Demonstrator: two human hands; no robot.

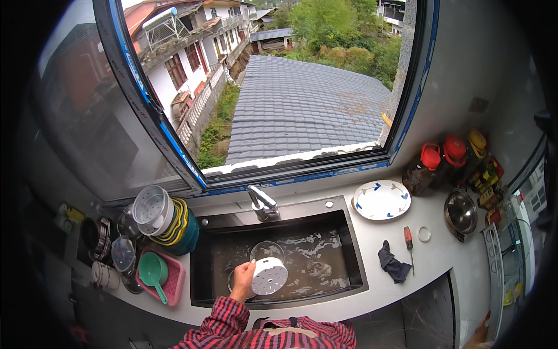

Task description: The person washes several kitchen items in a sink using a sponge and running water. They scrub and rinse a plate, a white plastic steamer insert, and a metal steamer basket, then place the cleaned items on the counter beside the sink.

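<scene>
My left hand (243, 281) grips the rim of a white strainer basket (269, 276), round with a flat base dotted with small holes. It is tilted over the near part of a black sink (356, 256) that holds murky water with patches of foam. Just beyond the basket, a clear round dish or lid (268, 245) sits in the water. Another clear rim shows partly behind my hand. A pale blurred lump (318, 269) lies in the water to the right; its kind is unclear. My right hand is out of sight, with only checked cloth at the lower edge.
A chrome faucet (263, 205) stands behind the sink. On the left are stacked basins (187, 230) and a green ladle (153, 273) in a pink basket (177, 280). On the right lie an oval plate (382, 200), a dark cloth (393, 264), a screwdriver (408, 238) and a metal bowl (461, 210).
</scene>
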